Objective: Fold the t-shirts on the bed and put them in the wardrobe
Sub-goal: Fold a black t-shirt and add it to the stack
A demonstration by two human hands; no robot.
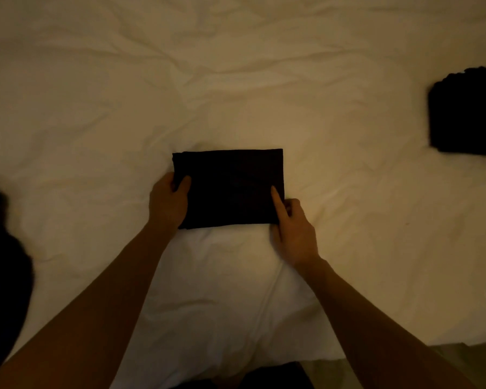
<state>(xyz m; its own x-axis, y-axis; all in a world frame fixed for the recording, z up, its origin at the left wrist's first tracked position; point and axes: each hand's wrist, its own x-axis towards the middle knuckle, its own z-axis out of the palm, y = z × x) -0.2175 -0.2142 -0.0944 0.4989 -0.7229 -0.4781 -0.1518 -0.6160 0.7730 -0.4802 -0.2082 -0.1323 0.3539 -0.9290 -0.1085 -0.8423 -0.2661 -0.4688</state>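
Note:
A black t-shirt [230, 186], folded into a small neat rectangle, lies flat on the white bed sheet [236, 80] in the middle of the view. My left hand [167, 200] grips its left edge, thumb on top and fingers tucked under. At the lower right corner my right hand [293, 228] pinches the edge, with one finger laid straight along the right side of the cloth. The wardrobe is not in view.
A stack of dark folded clothes [466, 113] sits at the right edge of the bed. More dark cloth [3, 265] bulges in at the left edge. The bed's near edge [404, 349] runs along the bottom right.

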